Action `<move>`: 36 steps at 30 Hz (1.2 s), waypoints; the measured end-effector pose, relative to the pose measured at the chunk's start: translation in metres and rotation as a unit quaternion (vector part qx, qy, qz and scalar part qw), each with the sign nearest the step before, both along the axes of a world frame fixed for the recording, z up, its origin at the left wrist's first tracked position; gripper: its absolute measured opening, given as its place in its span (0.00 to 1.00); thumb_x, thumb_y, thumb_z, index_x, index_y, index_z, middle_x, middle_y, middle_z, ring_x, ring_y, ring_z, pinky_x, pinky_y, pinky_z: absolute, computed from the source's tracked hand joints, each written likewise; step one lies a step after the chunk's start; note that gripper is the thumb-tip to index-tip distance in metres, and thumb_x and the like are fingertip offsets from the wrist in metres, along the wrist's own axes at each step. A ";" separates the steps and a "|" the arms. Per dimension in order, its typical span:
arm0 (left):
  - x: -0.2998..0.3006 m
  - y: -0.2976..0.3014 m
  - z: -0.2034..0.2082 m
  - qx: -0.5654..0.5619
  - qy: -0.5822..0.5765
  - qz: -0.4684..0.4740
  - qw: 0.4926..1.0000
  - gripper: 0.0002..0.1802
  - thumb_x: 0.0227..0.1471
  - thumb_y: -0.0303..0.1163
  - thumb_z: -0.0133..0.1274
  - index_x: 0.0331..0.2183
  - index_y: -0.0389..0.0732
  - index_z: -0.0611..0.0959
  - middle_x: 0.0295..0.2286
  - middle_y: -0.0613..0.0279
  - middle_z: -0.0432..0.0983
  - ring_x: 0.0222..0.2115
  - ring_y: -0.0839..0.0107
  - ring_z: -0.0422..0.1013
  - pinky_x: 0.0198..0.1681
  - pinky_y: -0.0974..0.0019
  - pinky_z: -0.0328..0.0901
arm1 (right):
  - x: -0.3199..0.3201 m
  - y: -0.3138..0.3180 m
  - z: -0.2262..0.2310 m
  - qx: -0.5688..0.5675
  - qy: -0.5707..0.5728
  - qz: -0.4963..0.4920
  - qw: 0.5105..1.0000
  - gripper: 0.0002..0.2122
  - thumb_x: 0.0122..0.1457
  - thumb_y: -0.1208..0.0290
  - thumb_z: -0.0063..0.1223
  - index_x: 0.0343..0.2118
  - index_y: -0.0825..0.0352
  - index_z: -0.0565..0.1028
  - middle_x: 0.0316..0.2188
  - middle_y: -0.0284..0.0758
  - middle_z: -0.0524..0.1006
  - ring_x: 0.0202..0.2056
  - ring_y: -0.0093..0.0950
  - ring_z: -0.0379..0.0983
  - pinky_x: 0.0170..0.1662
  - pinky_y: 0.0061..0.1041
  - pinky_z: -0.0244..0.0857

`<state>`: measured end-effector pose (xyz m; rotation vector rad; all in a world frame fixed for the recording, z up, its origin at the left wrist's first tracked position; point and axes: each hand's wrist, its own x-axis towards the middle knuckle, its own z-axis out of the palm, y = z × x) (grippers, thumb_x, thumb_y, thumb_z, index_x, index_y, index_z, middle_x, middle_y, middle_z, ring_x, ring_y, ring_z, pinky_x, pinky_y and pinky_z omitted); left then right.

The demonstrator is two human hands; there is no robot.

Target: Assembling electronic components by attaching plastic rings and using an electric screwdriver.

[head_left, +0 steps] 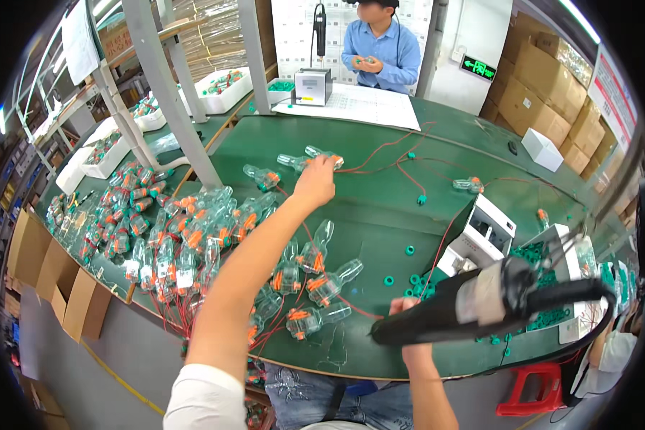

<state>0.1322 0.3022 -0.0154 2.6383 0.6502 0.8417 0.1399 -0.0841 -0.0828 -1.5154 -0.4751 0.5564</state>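
- Our left hand (318, 179) grasped a clear unit (327, 153) toward the table's (369, 201) far edge.
- Our right hand (411, 344), by the near edge, was partly behind the black tool (433, 312); we couldn't tell its grip.
- Green rings (415, 280) lay just beyond.

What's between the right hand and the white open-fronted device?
Loose small green rings on the green tabletop, plus a thin red wire, show there in the head view; the black tool hides part.
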 end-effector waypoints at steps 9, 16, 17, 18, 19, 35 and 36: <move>0.114 0.030 -0.049 0.125 0.201 -0.016 0.972 0.15 0.51 0.25 0.48 0.43 0.41 0.76 0.44 0.49 0.73 0.39 0.49 0.73 0.48 0.49 0.65 | -0.026 -0.015 0.014 0.020 0.097 0.050 0.994 0.09 0.67 0.72 0.45 0.38 0.69 0.78 0.23 0.27 0.72 0.20 0.12 0.63 0.22 0.12 0.55; 0.125 0.056 0.045 -0.038 -0.236 0.042 0.970 0.06 0.55 0.30 0.48 0.33 0.42 0.79 0.33 0.45 0.73 0.38 0.46 0.70 0.43 0.50 0.65 | -0.027 -0.015 0.025 0.047 0.103 0.066 0.991 0.09 0.66 0.70 0.48 0.39 0.70 0.78 0.23 0.26 0.72 0.21 0.11 0.63 0.23 0.12 0.55; 0.122 0.060 0.070 -0.046 -0.263 0.041 0.963 0.07 0.55 0.30 0.47 0.33 0.41 0.80 0.35 0.45 0.73 0.39 0.48 0.70 0.43 0.50 0.65 | -0.025 -0.017 0.013 0.036 0.036 0.059 0.997 0.09 0.66 0.70 0.47 0.39 0.70 0.77 0.24 0.26 0.72 0.21 0.12 0.63 0.23 0.12 0.56; 0.101 0.092 0.088 -0.008 -0.310 0.066 0.948 0.07 0.55 0.29 0.47 0.34 0.39 0.80 0.33 0.46 0.75 0.38 0.49 0.71 0.42 0.51 0.66 | -0.033 -0.009 0.019 0.058 0.067 0.088 0.992 0.09 0.66 0.70 0.47 0.39 0.69 0.77 0.24 0.26 0.72 0.21 0.12 0.63 0.23 0.12 0.56; 0.097 0.088 0.110 -0.031 -0.311 0.048 0.949 0.07 0.55 0.29 0.48 0.34 0.38 0.79 0.32 0.49 0.77 0.36 0.51 0.73 0.41 0.52 0.67 | -0.028 -0.010 0.024 0.069 0.091 0.085 0.990 0.09 0.66 0.69 0.47 0.39 0.69 0.77 0.23 0.26 0.72 0.20 0.12 0.63 0.23 0.12 0.56; -0.112 0.030 0.356 -0.002 -0.343 0.100 0.934 0.17 0.61 0.40 0.45 0.38 0.37 0.79 0.22 0.61 0.70 0.19 0.70 0.65 0.22 0.65 0.59 | -0.024 -0.012 0.023 0.089 0.084 0.097 0.988 0.09 0.66 0.71 0.46 0.37 0.69 0.77 0.22 0.27 0.72 0.18 0.12 0.61 0.20 0.12 0.54; -0.131 0.026 0.361 -0.003 -0.386 0.083 0.919 0.17 0.62 0.44 0.42 0.37 0.40 0.77 0.19 0.68 0.64 0.17 0.76 0.59 0.19 0.67 0.55 | -0.023 -0.011 0.023 0.091 0.084 0.093 0.988 0.09 0.66 0.71 0.46 0.37 0.69 0.77 0.21 0.27 0.72 0.18 0.12 0.61 0.20 0.12 0.54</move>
